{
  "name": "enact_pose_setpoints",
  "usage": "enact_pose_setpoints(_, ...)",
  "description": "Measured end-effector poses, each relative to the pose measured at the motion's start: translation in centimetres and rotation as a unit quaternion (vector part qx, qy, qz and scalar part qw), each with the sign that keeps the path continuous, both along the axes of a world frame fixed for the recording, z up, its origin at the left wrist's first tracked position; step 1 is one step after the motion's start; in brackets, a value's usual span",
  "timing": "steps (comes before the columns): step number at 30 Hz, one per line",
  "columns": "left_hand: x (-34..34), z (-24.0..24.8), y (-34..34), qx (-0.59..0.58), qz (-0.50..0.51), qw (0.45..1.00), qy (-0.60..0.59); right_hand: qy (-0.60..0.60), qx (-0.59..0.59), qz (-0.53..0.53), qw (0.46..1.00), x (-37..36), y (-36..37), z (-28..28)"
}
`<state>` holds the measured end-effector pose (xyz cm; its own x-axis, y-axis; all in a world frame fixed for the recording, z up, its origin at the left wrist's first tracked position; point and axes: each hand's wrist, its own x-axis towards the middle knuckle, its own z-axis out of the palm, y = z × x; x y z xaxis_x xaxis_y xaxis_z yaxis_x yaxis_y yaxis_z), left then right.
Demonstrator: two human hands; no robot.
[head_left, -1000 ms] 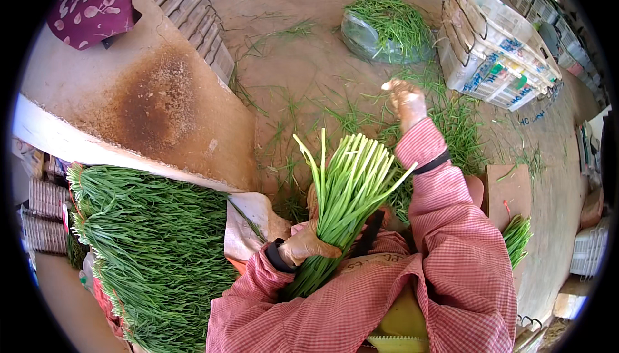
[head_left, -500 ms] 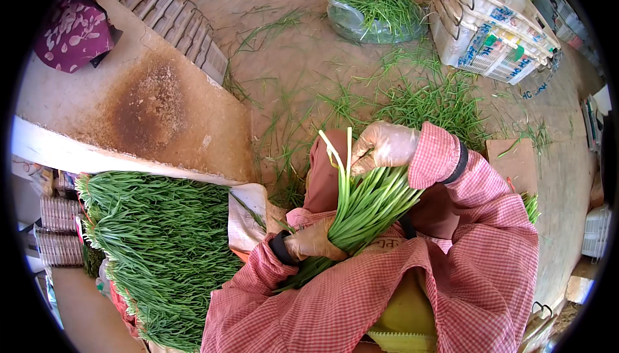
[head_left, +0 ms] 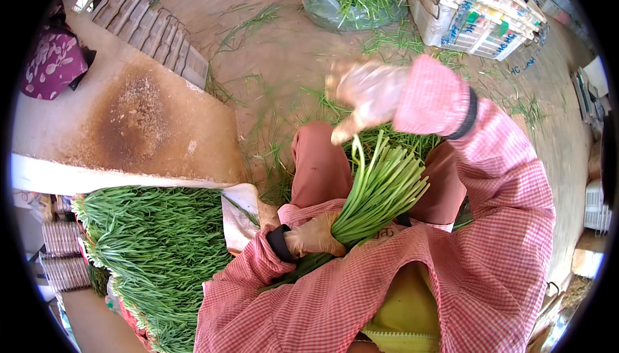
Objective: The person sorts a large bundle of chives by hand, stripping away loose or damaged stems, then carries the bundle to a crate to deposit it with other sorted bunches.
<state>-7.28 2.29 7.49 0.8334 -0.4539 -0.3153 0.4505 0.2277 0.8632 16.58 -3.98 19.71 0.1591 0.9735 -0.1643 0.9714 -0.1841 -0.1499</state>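
My left hand (head_left: 313, 235), in a thin clear glove, is wrapped round the middle of a bunch of garlic chives (head_left: 382, 199) over my lap. The pale stem ends fan up and away from me; the green leaf ends run under my left forearm. A couple of pale stalks stick out past the others at the bunch's left. Above the stem ends, apart from them, my gloved right hand (head_left: 371, 95) is raised with thumb and fingers spread. It is smeared by motion, and nothing shows in it.
A large heap of chives (head_left: 158, 259) lies at my left, beside a stained slab (head_left: 145, 121). Loose green scraps litter the floor ahead. Farther off stand a clear bag of green trimmings (head_left: 351, 8), stacked white crates (head_left: 474, 21) and a row of grey crates (head_left: 151, 27).
My right hand has left the stem ends and swung up and away, its fingers opening. The left hand keeps hold of the bunch. The whole view has shifted slightly.
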Motion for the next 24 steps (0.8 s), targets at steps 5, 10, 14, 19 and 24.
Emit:
enact_pose_setpoints(5, -0.4, -1.0, 0.4, 0.133, 0.0, 0.99, -0.057, 0.103, -0.242, -0.047, 0.964, -1.2, 1.4, -1.5)
enact_pose_setpoints(10, -0.8, -2.7, 2.6, -0.037, 0.049, 0.998, 0.012, -0.038, 0.071, -0.497, 0.864, 11.3, -7.9, -5.6)
enact_pose_setpoints(14, 1.2, -3.5, 4.8, -0.084, 0.129, 0.982, 0.109, 0.124, 0.165, -0.482, 0.852, 4.0, -14.6, -12.1)
enact_pose_setpoints(19, 8.2, -0.6, -0.3, 0.025, 0.112, 0.99, 0.087, 0.701, 0.395, -0.444, 0.394, -9.4, -13.8, -14.9)
enact_pose_setpoints(24, 11.7, 0.7, -8.6, 0.106, 0.09, 0.987, -0.075, 0.455, 0.682, -0.373, 0.435, -8.2, -11.9, -10.6)
